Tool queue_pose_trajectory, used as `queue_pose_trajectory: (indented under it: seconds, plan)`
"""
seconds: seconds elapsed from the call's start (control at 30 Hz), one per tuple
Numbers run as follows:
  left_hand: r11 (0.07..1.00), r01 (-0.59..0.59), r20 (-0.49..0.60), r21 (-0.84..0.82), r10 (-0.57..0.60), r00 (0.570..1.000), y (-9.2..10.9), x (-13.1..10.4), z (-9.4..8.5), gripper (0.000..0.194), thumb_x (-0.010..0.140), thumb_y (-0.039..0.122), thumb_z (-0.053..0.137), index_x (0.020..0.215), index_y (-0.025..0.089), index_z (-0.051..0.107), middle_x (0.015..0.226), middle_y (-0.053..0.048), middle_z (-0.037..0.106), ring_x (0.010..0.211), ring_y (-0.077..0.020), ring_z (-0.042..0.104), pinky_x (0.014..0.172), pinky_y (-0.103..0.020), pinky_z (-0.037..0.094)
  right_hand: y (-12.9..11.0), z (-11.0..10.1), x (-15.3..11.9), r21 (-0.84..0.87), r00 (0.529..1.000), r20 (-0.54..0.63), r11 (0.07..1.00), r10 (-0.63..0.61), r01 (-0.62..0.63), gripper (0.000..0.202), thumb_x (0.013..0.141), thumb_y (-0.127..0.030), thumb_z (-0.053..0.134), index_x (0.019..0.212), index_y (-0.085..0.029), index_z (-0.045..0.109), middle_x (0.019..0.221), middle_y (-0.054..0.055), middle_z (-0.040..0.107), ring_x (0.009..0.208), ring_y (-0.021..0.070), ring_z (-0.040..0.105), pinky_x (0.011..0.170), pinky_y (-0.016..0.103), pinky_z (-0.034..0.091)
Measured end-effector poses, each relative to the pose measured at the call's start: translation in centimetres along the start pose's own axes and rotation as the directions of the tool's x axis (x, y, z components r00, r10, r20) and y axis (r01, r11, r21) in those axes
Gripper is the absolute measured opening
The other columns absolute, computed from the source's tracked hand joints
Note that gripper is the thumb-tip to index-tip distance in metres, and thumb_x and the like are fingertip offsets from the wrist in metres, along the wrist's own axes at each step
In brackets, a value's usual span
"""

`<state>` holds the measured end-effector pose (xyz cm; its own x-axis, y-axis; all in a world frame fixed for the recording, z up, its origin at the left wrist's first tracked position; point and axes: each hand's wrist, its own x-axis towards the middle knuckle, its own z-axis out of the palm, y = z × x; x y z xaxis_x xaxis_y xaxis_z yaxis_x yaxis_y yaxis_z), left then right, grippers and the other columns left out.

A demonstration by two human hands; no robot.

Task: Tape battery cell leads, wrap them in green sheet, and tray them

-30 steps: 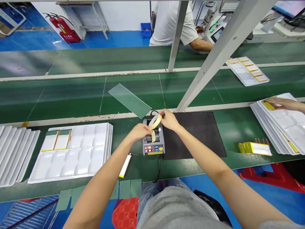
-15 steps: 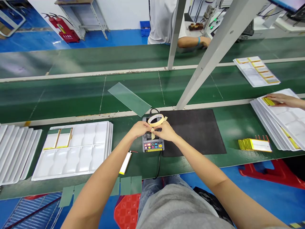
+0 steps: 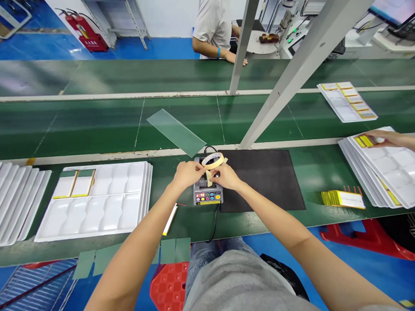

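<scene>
A grey electric tape dispenser [image 3: 208, 198] with coloured buttons and a lit red display stands on the green bench. Above it is a pale yellow tape roll [image 3: 216, 164]. A short strip of tape [image 3: 209, 179] hangs in front of the roll, between my hands. My left hand [image 3: 189, 173] pinches at the strip's left side, just below the roll. From the right, my right hand [image 3: 226, 176] has thumb and forefinger closed at the strip's other edge. A white battery cell [image 3: 170, 220] with a red lead lies left of the dispenser, partly beside my left forearm.
White trays [image 3: 110, 216] are stacked at left, the top one holding two cells. A black mat [image 3: 262, 181] and a pile of cells [image 3: 343, 199] lie right. A clear sheet [image 3: 177, 131] rests behind. A slanted post [image 3: 285, 82] rises ahead. Another person's hand [image 3: 389, 138] touches right-hand trays.
My left hand has shifted slightly left and up, and the tape strip shows a little more between my hands. The person across the bench has moved left, drawing the arm back.
</scene>
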<state>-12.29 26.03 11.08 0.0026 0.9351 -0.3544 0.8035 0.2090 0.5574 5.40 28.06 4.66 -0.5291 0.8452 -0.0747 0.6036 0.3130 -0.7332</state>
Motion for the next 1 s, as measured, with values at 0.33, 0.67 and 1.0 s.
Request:
queue_pose_trajectory:
  seconds: [0.33, 0.67, 1.0]
  plan:
    - [0.993, -0.116, -0.247, -0.014, 0.109, 0.963, 0.7, -3.5, -1.2, 0.020, 0.083, 0.033, 0.050, 0.086, 0.023, 0.067, 0.085, -0.001, 0.073, 0.083, -0.0194, 0.066, 0.108, -0.041, 0.022, -0.3, 0.4, -0.2, -0.029, 0.999, -0.030, 0.999, 0.018, -0.018, 0.018, 0.061, -0.014, 0.078, 0.072, -0.020, 0.066, 0.078, 0.002, 0.069, 0.087, 0.0233, 0.057, 0.076, 0.035, 0.044]
    - [0.965, 0.009, -0.485, -0.261, -0.139, 0.863, -3.2, -9.9, 2.9, 0.024, 0.083, 0.033, 0.052, 0.104, 0.022, 0.057, 0.098, -0.005, 0.063, 0.094, -0.0218, 0.059, 0.093, -0.040, 0.043, -0.5, 0.4, -0.2, -0.025, 0.999, -0.004, 0.999, 0.044, -0.044, 0.015, 0.061, -0.018, 0.080, 0.066, -0.021, 0.067, 0.072, -0.001, 0.070, 0.084, 0.0217, 0.057, 0.078, 0.035, 0.042]
    - [0.833, 0.114, -0.436, -0.541, -0.393, 0.809, -3.0, -9.4, 13.5, 0.100, 0.066, 0.038, 0.072, 0.141, 0.013, 0.011, 0.139, -0.022, 0.026, 0.131, -0.0338, 0.029, 0.106, -0.051, 0.030, -0.5, 0.2, -0.6, -0.020, 0.999, -0.004, 0.999, 0.047, -0.047, 0.012, 0.063, -0.017, 0.078, 0.066, -0.021, 0.067, 0.071, -0.002, 0.071, 0.085, 0.0221, 0.056, 0.076, 0.033, 0.040]
